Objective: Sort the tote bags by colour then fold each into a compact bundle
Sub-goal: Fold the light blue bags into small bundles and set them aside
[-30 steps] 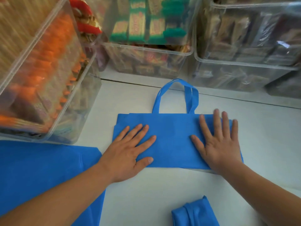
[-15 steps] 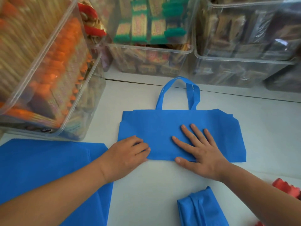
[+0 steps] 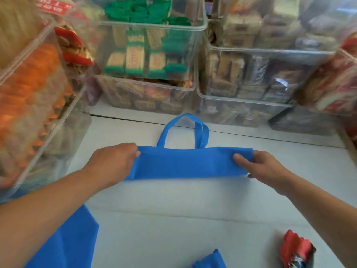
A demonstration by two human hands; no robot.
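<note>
On the white table (image 3: 173,219), both hands pinch the tote bag's (image 3: 187,163) ends.

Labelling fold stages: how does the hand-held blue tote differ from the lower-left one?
The held tote: narrow folded strip, handles showing; lower-left tote: broad sheet, partly out of frame. The left hand and right hand pinch the held tote's ends; nothing grips the lower-left tote. Both blue.

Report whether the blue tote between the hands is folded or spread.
Folded: the blue tote is a narrow band, handles sticking out; left hand and right hand pinch its ends.
</note>
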